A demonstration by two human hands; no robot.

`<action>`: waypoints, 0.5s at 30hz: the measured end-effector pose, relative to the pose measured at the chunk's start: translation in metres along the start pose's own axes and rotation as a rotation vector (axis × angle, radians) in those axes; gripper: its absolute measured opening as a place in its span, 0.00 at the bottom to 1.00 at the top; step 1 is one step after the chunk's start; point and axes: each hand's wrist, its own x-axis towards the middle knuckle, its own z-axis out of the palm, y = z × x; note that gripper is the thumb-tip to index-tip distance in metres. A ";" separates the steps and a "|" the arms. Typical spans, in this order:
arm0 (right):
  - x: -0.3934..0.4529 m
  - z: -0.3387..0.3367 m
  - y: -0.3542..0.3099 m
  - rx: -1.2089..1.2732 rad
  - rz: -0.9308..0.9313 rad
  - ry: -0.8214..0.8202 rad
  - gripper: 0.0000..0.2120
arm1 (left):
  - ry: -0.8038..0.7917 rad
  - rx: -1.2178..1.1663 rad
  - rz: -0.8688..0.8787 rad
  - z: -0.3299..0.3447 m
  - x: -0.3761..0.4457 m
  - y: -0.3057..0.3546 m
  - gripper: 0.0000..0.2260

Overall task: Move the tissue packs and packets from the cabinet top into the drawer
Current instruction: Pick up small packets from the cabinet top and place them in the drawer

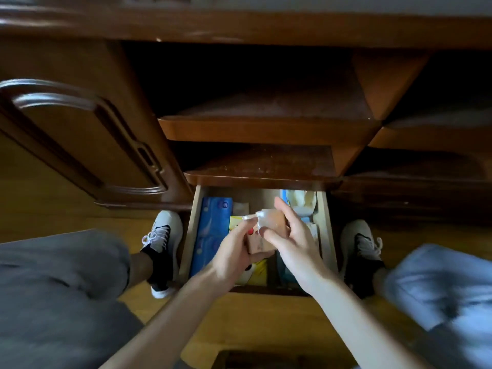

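Now: pack [266,231] held low over drawer [193,230].
Left hand [234,251] fingers curled under it; right hand [290,235] pinching its top, probably steadying for placement.

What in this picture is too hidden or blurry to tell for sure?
All in the head view:
- The pinkish packet between the left hand and right hand: its print is blurred and partly covered by fingers.
- The drawer: its middle and front contents are hidden by both hands and forearms.
- The blue pack at the drawer's left: its label is too soft to read.
- The cabinet top: mostly cut off by the upper edge.
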 end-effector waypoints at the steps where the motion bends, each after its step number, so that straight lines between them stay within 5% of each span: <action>1: 0.000 -0.002 0.001 0.017 -0.029 0.002 0.34 | -0.005 -0.006 -0.011 -0.002 0.003 -0.002 0.16; 8: 0.008 -0.011 0.008 0.055 0.004 -0.002 0.35 | 0.114 -0.148 -0.051 -0.008 0.014 -0.005 0.25; 15: 0.016 -0.012 0.017 0.001 0.020 0.208 0.30 | 0.248 0.083 0.079 -0.004 0.021 -0.006 0.08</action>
